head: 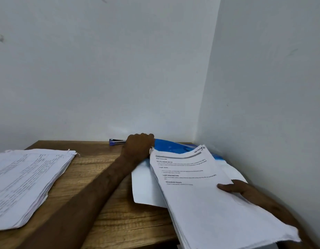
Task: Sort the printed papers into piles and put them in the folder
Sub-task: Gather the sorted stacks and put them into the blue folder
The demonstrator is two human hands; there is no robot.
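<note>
A thick pile of printed papers [206, 198] is held over the right side of the wooden table [105, 212]. My right hand [238, 189] grips its right edge, thumb on the top sheet. Under and behind that pile lies a blue and white folder [170, 144], in the corner by the walls. My left hand [139, 146] reaches across the table with its fingers curled over the folder's upper left edge. A second pile of printed papers [28, 184] lies flat on the table at the left.
A blue stapler [116, 142] lies against the back wall, just left of my left hand. White walls close the table in at the back and on the right. Bare wood shows between the two piles.
</note>
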